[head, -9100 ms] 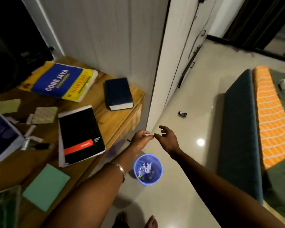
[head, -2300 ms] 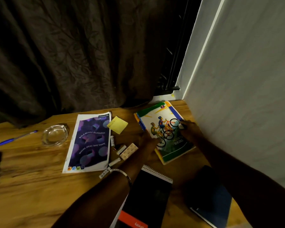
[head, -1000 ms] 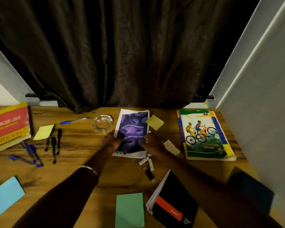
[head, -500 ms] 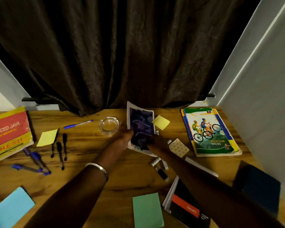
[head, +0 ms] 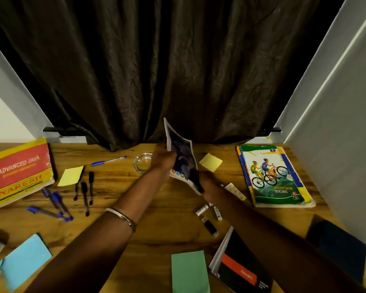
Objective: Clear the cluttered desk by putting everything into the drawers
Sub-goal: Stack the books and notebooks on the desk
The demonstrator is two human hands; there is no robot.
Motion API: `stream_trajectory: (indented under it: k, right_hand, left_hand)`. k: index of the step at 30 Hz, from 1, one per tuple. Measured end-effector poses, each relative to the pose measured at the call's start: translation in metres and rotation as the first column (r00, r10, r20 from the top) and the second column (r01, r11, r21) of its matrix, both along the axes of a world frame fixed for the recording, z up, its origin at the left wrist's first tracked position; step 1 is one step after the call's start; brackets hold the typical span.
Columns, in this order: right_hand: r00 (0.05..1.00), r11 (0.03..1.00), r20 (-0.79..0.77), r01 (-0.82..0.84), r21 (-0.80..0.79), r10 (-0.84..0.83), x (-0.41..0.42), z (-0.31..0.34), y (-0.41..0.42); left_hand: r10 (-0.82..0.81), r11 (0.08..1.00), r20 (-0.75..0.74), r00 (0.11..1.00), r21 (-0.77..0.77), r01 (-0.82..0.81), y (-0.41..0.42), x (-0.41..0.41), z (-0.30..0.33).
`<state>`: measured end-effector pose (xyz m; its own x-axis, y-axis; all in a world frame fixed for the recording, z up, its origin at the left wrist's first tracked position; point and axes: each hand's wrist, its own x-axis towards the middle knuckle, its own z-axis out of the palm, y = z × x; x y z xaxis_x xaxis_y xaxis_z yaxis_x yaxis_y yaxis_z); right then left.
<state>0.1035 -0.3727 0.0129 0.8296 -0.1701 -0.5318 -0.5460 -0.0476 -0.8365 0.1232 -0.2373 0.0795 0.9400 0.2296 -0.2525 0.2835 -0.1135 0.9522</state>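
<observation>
Right hand [head: 207, 185] pinches purple booklet [head: 181, 159] at its near corner, left hand [head: 163, 158] grips its left edge. Booklet is above mid-worktop [head: 156, 208], tilted up, long axis toward the far edge; 0.5 s ago it was only partly lifted, now steeper.

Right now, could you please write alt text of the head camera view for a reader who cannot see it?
Both hands lift a thin purple-covered booklet off a wooden desk in front of a dark curtain, the left hand gripping its left edge and the right hand its lower corner. Around it lie a clear glass ashtray, pens, sticky notes and a mountain-biking book.
</observation>
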Motion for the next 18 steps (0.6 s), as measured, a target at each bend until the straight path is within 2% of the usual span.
stream_trajectory:
  k: [3,5,9,11,15,18]
  right_hand:
    - [0.996,0.996,0.050,0.082,-0.044,-0.080,0.005,0.003,-0.019]
    - [0.989,0.992,0.084,0.126,-0.013,-0.124,0.006,0.004,-0.037]
    - [0.950,0.973,0.217,0.203,0.113,-0.223,0.002,0.009,-0.079]
    - [0.924,0.956,0.250,0.268,0.116,-0.290,-0.001,0.012,-0.104]
    - [0.885,0.920,0.261,0.390,0.036,-0.385,-0.003,0.010,-0.155]
    - [0.886,0.910,0.269,0.409,-0.071,-0.378,-0.007,0.003,-0.196]
  left_hand:
    - [-0.046,0.994,0.026,0.999,-0.096,0.048,-0.002,-0.013,0.008]
    - [-0.065,0.987,0.049,0.997,-0.141,0.071,-0.012,-0.024,0.012]
    - [-0.088,0.965,-0.016,0.996,-0.250,0.082,-0.039,-0.029,0.000]
    - [-0.136,0.950,-0.068,0.988,-0.291,0.111,-0.059,-0.028,-0.008]
    - [-0.204,0.967,-0.145,0.968,-0.184,0.176,-0.100,-0.026,-0.020]
    - [-0.258,0.954,-0.185,0.948,-0.202,0.220,-0.136,-0.028,-0.027]
